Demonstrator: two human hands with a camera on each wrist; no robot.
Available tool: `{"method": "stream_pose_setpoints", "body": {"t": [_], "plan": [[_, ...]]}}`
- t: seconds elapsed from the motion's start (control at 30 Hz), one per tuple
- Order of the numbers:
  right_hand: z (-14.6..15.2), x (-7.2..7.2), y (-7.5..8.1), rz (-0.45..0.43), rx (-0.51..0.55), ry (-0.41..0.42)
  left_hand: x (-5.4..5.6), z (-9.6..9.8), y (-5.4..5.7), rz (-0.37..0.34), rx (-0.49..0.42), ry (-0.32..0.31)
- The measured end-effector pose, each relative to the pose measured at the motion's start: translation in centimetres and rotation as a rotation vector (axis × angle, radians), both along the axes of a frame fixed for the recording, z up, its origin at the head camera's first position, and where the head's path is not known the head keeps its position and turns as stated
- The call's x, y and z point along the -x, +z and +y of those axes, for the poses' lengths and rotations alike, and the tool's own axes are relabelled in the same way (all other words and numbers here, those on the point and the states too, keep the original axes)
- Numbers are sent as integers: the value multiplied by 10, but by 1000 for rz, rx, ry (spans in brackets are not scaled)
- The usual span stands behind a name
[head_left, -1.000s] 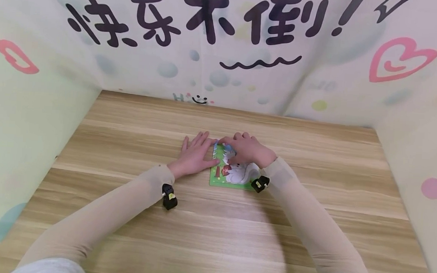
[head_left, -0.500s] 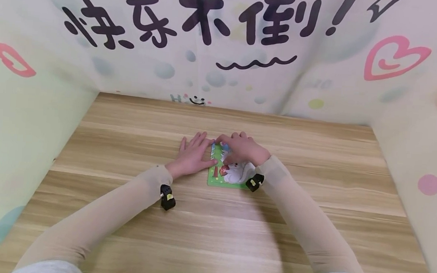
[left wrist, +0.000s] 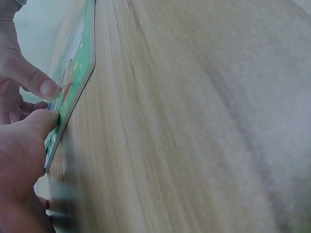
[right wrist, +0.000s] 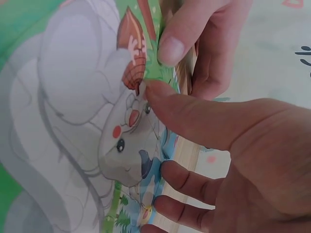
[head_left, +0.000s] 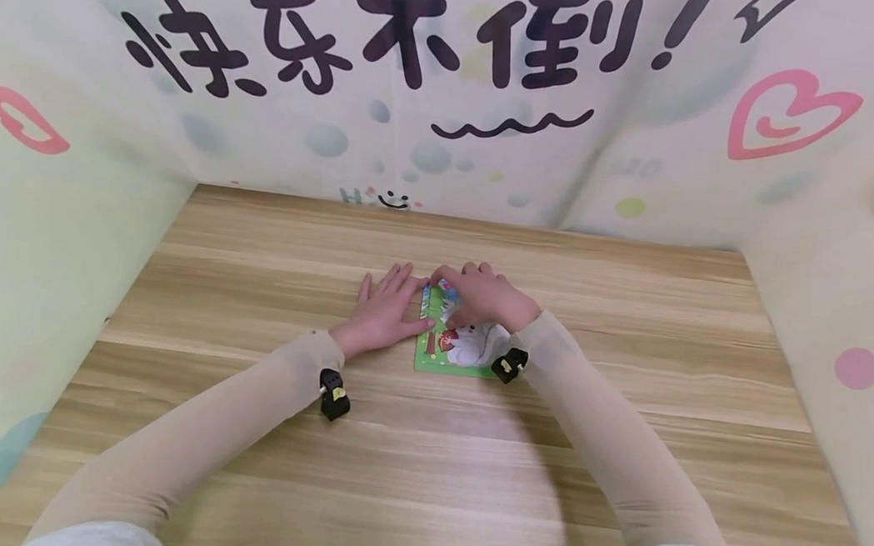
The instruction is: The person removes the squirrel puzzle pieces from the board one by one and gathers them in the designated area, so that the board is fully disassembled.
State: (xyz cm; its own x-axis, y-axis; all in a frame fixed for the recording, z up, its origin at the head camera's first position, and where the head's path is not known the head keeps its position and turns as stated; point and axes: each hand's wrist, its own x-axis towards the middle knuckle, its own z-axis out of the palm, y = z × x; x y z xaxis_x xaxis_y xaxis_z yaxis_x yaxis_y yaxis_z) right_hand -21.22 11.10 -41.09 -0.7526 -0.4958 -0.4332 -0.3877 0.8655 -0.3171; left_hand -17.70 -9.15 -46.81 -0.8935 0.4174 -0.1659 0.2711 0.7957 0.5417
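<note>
A flat green-bordered picture board (head_left: 469, 357) lies on the table, showing a white squirrel with an acorn. Faint seams like those of a jigsaw puzzle cross it in the right wrist view. My left hand (head_left: 382, 315) rests beside its left edge, fingers spread, the thumb (left wrist: 46, 119) touching that edge. Over the upper part of the board arches my right hand (head_left: 486, 297). Its thumb (right wrist: 163, 94) touches the picture near the acorn, and its other fingertips meet the board near the far edge. The right hand hides the board's upper right part from the head camera.
A wood-grain table (head_left: 395, 471) spreads around the board. White printed walls (head_left: 429, 164) with black lettering and hearts close off the back and both sides. Small black devices (head_left: 335, 394) are strapped to both wrists.
My right hand has shifted very slightly left over the board, its thumb a little nearer the board's left edge. The left hand stays put, while the head view drifts slightly.
</note>
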Motion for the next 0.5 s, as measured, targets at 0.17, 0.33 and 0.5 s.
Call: {"method": "stream_pose_setpoints", "body": {"t": [0.17, 0.33, 0.5], "plan": [[1, -1, -2, 25, 5, 10, -1, 0, 3, -8, 9, -3], [0, -1, -3, 60, 16, 25, -2, 0, 6, -7, 9, -1], [1, -2, -5, 90, 29, 34, -2, 0, 5, -11, 12, -3]]}}
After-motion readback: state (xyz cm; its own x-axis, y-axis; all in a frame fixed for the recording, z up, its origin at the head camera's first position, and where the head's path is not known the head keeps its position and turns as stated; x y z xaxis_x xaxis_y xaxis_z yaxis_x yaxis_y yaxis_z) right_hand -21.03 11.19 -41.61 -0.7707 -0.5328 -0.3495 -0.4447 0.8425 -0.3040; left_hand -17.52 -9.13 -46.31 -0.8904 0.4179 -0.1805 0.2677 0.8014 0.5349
